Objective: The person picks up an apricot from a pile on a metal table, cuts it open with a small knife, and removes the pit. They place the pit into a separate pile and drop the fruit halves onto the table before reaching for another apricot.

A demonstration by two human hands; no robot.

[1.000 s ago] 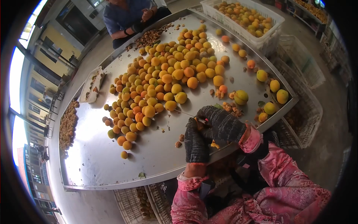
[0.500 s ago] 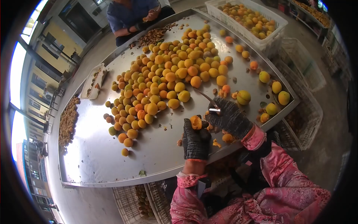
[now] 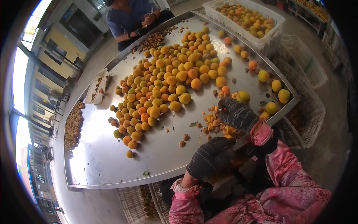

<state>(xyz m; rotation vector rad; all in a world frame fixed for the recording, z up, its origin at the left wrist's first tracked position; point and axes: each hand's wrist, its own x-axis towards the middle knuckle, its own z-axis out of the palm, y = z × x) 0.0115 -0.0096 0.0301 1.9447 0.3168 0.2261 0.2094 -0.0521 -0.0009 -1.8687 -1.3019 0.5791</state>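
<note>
My left hand [image 3: 209,157], in a dark glove, reaches over the table's near edge. Its fingers point right and are blurred and partly hidden, so I cannot see what they hold. My right hand [image 3: 238,115], also gloved, is curled just above a heap of apricot scraps [image 3: 212,121]. The knife seen in it a moment before is hidden now. Two brown apricot stones [image 3: 184,140] lie left of the scraps. A large yellow-green apricot [image 3: 243,96] sits just beyond my right hand. The big pile of whole apricots [image 3: 164,80] covers the middle of the metal table [image 3: 112,160].
A white crate of apricots [image 3: 257,35] stands beyond the far right edge. A small white tray [image 3: 97,89] and many stones [image 3: 74,125] are at the left. Across the table is another person [image 3: 128,18]. Crates [image 3: 134,203] stand below the near edge.
My left hand has moved down and right to the table's edge, and the apricot in it is out of sight. My right hand has shifted right, uncovering the scraps; its knife no longer shows.
</note>
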